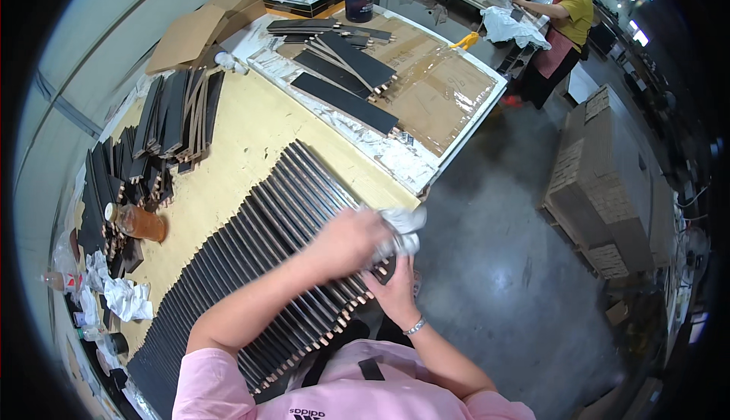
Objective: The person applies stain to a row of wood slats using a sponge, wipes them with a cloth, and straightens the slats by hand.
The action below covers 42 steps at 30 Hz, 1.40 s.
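L hand [351,242] closed round white rag [401,230], pressed onto the row of dark slats [266,252] nr the table's [251,135] front edge, w/ slats edge to edge so one pass covers several. R hand [395,291] open, fingers braced vs slat ends at that edge to stop sliding. Amber bottle [141,223] parked by L edge, within reach.

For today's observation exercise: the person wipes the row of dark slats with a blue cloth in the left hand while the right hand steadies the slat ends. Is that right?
Not quite. The head view shows the cloth is white, not blue. The left hand does hold it on the dark slats, and the right hand is at the slat ends.
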### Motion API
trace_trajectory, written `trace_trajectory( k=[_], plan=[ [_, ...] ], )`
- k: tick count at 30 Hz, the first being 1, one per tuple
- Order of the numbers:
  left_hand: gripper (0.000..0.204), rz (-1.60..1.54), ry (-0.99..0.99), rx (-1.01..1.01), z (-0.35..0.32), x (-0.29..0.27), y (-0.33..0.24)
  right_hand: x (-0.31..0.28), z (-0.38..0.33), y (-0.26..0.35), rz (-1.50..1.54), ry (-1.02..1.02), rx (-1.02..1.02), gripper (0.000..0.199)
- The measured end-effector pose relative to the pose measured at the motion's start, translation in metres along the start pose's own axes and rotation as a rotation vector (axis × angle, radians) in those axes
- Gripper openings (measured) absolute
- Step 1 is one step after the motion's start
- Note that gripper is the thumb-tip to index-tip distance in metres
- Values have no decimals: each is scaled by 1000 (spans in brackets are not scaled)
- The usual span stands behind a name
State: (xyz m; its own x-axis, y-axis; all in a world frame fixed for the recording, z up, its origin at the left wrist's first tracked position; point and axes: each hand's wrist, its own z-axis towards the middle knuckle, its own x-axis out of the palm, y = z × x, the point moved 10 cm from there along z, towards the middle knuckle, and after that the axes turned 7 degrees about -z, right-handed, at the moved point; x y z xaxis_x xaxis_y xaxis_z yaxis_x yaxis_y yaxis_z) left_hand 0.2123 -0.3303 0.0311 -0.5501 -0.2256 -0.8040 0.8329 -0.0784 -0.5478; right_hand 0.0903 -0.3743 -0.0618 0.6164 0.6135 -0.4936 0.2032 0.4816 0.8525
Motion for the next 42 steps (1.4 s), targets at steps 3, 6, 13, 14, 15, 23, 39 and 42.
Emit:
trace_trajectory(
  k=[3,6,13,14,15,23,39,42],
  plan=[
    [42,170,-374,-241,-3,-51,44,-6,8,-16,146,-81,80,56],
    [38,-56,-277,-219,3,-24,48,1,16,-28,145,-75,146,38],
    [35,54,-264,-360,4,-9,77,6,22,-39,295,-161,155,32],
    [35,57,-211,-361,5,-3,78,5,21,-37,277,-180,135,31],
    [35,70,-246,-270,7,-7,69,5,21,-36,279,-186,122,30],
    [37,102,-193,-547,11,-17,71,-3,18,-30,262,-242,129,36],
    [38,86,-1,-212,24,-7,42,-2,21,-26,203,-252,108,34],
    [37,220,-338,-340,2,-62,67,-3,22,-27,230,-189,164,33]
  ],
)
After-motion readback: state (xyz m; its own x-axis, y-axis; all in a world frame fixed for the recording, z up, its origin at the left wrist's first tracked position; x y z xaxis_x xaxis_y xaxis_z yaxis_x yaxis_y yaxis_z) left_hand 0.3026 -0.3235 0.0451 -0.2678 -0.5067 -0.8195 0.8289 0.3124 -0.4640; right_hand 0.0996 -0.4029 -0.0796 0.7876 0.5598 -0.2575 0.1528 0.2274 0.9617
